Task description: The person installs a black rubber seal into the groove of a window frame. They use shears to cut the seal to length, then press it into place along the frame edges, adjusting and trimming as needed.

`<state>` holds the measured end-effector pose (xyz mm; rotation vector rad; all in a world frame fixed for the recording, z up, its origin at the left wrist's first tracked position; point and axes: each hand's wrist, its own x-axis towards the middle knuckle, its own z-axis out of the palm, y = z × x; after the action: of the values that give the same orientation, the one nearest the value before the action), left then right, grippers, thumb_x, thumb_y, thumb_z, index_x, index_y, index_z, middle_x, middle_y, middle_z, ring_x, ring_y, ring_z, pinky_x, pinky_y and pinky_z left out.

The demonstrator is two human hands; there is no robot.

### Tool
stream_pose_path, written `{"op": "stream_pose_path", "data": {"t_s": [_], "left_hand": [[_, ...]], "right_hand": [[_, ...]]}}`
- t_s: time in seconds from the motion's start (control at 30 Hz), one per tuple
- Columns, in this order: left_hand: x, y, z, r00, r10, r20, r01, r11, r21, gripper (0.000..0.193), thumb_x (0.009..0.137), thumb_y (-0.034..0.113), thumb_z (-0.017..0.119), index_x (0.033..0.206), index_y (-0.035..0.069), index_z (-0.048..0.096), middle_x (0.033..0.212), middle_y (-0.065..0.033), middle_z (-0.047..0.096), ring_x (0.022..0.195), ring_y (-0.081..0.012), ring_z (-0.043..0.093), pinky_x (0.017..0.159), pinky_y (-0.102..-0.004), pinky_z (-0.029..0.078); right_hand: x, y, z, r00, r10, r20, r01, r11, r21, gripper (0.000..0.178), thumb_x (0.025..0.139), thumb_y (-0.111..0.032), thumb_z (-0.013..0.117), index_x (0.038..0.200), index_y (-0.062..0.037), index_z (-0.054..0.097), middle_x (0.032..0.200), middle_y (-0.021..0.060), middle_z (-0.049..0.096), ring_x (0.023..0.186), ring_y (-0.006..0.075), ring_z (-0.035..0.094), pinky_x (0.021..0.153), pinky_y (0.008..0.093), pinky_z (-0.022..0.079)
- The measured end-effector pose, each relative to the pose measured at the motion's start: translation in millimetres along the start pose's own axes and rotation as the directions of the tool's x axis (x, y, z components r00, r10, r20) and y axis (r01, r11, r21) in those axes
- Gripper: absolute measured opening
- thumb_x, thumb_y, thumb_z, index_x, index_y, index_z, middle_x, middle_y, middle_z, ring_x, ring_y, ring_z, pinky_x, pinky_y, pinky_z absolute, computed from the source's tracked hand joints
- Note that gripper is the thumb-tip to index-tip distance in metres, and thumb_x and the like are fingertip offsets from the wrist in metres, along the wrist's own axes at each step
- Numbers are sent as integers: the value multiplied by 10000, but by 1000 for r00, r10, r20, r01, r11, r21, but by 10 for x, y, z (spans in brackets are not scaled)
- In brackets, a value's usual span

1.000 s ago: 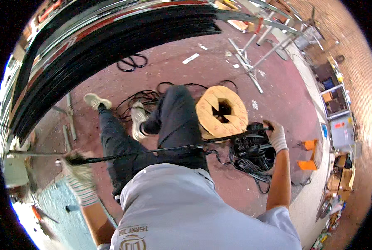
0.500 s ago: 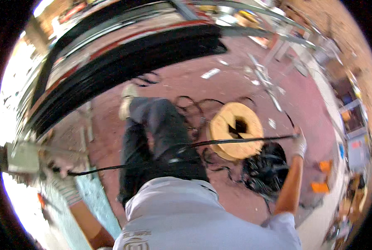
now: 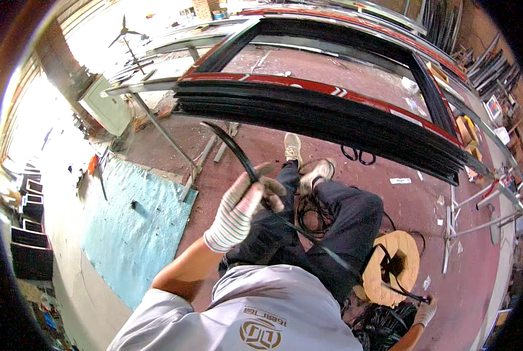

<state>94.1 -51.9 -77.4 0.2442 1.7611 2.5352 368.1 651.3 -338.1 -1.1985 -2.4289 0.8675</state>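
Beyond the shoes (image 3: 292,147), stacked frames (image 3: 320,117) on stands (image 3: 162,131), with loops (image 3: 358,157) on the floor (image 3: 472,263) near their closer edge. Left of the legs (image 3: 349,213), a mat (image 3: 138,222) flat on the floor; a cabinet (image 3: 104,105) beyond it, bins (image 3: 32,260) farther left. Right of the legs, a spool (image 3: 410,251) on the floor, a bundle (image 3: 371,334) close by on its near side. From beyond the left hand (image 3: 238,210), a strip (image 3: 234,148) over the legs and by the spool to the right hand (image 3: 425,313).
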Motion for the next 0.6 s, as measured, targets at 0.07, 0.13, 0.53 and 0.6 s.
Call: {"op": "stream_pose_path", "data": {"t_s": [0.07,0.13,0.53,0.6], "left_hand": [[-28,-34,-24,999,33,40,-29,994,-101,458,1048,149,471,1468,2,362,1156,-187,635,966,-250,668,890,-387,518],[-53,-32,-2,993,62,100,-52,993,-102,467,1048,119,461,1479,-11,338,1217,-196,615,1051,-268,647,954,-415,501],[-25,9,167,994,32,101,-5,968,-251,401,1051,240,502,1385,17,518,1138,-87,685,1034,-161,657,919,-287,504],[-93,113,126,998,64,30,-53,962,-267,434,1044,251,517,1411,23,484,1131,-123,682,1027,-213,668,915,-343,524]], "right_hand": [[147,-63,59,997,63,50,-67,995,74,349,890,38,569,1239,33,593,1014,112,644,889,207,581,835,324,474],[-74,-381,-72,983,153,105,-161,984,76,376,880,46,564,1256,38,586,1132,144,663,995,241,617,934,354,485],[-111,16,-280,985,123,-117,-66,913,404,440,912,104,398,1324,37,539,1168,118,619,1020,219,580,887,269,461],[-300,-548,-2,985,155,-73,-114,912,395,460,889,109,443,1337,51,531,1115,144,644,925,238,628,773,296,522]]}}
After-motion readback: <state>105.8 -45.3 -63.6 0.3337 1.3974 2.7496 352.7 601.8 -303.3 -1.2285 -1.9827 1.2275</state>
